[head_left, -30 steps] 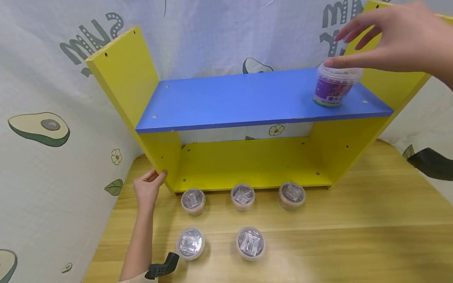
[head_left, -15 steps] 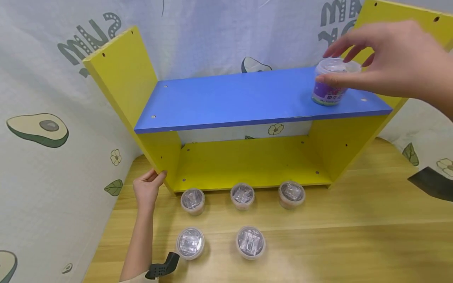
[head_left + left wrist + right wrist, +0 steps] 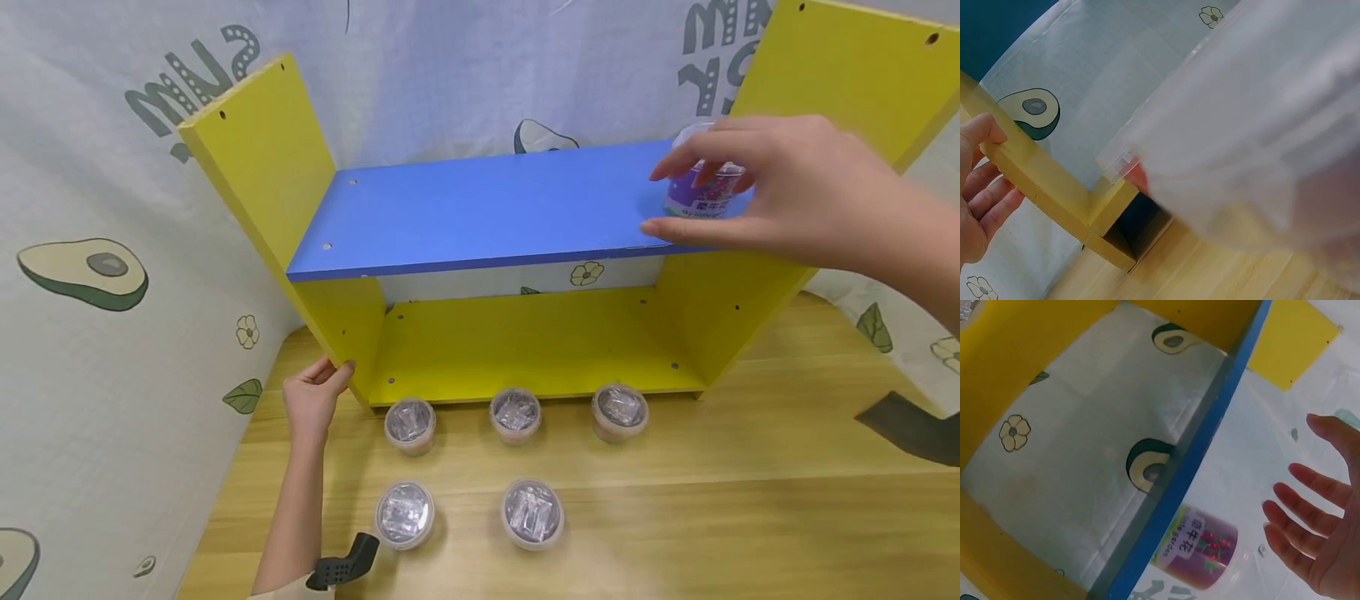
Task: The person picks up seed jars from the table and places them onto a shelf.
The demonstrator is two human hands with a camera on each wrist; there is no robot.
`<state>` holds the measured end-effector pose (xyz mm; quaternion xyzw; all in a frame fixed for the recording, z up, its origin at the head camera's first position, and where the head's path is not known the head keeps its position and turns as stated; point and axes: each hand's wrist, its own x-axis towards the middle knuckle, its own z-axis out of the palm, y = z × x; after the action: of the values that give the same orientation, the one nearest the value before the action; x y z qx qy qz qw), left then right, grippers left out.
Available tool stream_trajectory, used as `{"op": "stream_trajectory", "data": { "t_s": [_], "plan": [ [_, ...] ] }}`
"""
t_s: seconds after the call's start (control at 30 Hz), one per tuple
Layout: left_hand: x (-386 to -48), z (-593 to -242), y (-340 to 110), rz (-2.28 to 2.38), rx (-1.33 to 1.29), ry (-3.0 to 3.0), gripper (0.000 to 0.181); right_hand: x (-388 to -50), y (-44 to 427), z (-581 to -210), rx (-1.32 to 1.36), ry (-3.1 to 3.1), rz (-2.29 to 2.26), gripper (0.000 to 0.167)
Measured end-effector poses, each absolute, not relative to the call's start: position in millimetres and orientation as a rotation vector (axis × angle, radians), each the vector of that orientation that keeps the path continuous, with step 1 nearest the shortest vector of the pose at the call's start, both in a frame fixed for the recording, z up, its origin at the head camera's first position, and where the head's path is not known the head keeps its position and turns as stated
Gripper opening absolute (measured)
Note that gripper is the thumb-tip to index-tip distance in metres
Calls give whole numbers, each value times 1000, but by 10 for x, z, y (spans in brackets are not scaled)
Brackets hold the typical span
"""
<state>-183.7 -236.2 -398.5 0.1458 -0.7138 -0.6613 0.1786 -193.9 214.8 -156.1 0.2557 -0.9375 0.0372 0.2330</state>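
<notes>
The purple cup [image 3: 686,192] was set upright on the blue board [image 3: 480,208] of a shelf, near its right end. Its printed label was turned to the front, and it was partly hidden in the head view by the right hand [image 3: 795,183]. That hand was held in front of the cup, with thumb and fingers widely parted and slightly bent; nothing was grasped, and in the right wrist view a gap was seen between fingertips and cup. The front edge of the yellow left panel [image 3: 258,142] was gripped low down by the left hand [image 3: 315,396], with the thumb pressed against the panel and the fingers bent behind it.

Below the blue board, a yellow base [image 3: 510,346] was joined to both side panels. Five clear-lidded tubs [image 3: 516,414] were set out on the wooden table [image 3: 675,517] before the shelf: three in a row just by the base, two nearer the person. The left wrist view was largely covered by a blurred, translucent object [image 3: 1260,125], which could not be identified. Avocados and flowers were printed on the pale cloth [image 3: 420,83] behind.
</notes>
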Motion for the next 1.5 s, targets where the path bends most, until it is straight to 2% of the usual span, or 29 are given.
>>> {"op": "stream_trajectory", "data": {
  "t_s": [0.27,0.4,0.67,1.23,1.5],
  "plan": [
    [-1857,-4002,-2363,-1861,406,-2009,41,-1685,1923,-1634,814,-2596,182,39],
    [-1860,-4010,-2370,-1866,404,-2002,40,-1609,1844,-1684,822,-2642,208,39],
    [-1846,-3997,-2368,-1883,409,-2028,48,-1547,1792,-1886,832,-2685,254,38],
    [-1858,-4000,-2376,-1875,396,-1994,41,-1483,1805,-2141,798,-2823,324,40],
    [-1839,-3991,-2368,-1856,399,-2029,45,-1481,1777,-2282,904,-2786,333,40]
  ]
}}
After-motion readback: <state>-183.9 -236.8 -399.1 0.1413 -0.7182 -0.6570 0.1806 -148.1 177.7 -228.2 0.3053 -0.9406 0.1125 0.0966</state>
